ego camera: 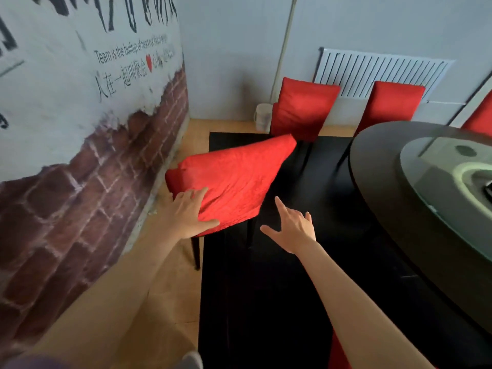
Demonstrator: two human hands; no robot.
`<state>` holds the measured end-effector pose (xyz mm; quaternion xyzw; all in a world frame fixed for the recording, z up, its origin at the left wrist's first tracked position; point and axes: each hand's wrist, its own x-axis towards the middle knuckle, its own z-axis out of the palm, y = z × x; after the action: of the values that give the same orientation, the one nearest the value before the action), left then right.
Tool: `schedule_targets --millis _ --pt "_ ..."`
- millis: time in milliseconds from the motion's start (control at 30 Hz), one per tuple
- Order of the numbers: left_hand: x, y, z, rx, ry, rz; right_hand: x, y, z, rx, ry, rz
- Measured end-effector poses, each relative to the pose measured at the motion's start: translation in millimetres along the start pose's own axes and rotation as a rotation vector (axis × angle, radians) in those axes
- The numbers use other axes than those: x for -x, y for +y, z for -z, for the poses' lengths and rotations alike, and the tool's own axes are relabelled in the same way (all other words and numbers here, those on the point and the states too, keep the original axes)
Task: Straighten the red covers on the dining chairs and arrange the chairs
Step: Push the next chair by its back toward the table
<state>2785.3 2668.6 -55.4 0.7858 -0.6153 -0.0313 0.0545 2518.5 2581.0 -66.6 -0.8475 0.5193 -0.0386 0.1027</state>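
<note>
A dining chair with a wrinkled red cover (234,179) stands in front of me, its back towards me and its black legs showing below. My left hand (187,213) lies flat on the lower left of the cover, fingers straight and thumb along the hem. Spread open with fingers apart, my right hand (291,229) hovers just right of the cover's lower edge and touches nothing. Two more red-covered chairs (302,109) (391,105) stand at the far wall. Part of another one (480,115) shows at the right edge.
A round dark table (378,169) with a glass turntable fills the right side. A black carpet (261,302) covers the floor under the chairs. The brick-pattern wall (87,182) is close on the left. A white radiator (372,73) and a pale bucket (263,117) sit at the back wall.
</note>
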Motion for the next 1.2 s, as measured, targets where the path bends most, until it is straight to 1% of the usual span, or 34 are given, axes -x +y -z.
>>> schedule_targets --millis 67,133,233,400,533,733,833,967,1200 --pt "-39.2 -10.5 6.5 -0.020 0.066 -0.023 -39.5 -8.3 2.0 0.002 0.012 0.007" --pt "-74.1 -19.9 10.8 -0.014 0.098 -0.034 -75.1 -15.5 5.5 0.014 0.002 0.010" --pt "-124.6 -31.0 12.6 0.017 0.136 -0.007 -121.2 -22.4 8.2 0.017 0.027 0.024" --pt "-184.6 -18.4 -4.1 0.072 0.119 0.006 -186.8 -20.1 20.4 0.014 -0.014 0.048" --pt "-219.7 -1.2 -15.5 0.141 0.101 0.031 -245.9 -3.8 33.8 0.072 -0.072 0.100" --pt "-240.6 2.5 -23.8 0.017 0.044 0.115 -323.5 21.9 41.0 0.219 -0.193 0.221" --pt "-239.4 3.3 -24.0 -0.029 0.070 0.156 -343.0 28.7 39.1 0.280 -0.239 0.261" --pt "-237.9 1.6 -29.6 -0.075 0.122 0.156 -343.2 33.6 26.9 0.264 -0.173 0.283" --pt "-228.5 2.4 -30.6 -0.057 0.143 0.130 -320.8 31.4 24.6 0.264 -0.161 0.220"
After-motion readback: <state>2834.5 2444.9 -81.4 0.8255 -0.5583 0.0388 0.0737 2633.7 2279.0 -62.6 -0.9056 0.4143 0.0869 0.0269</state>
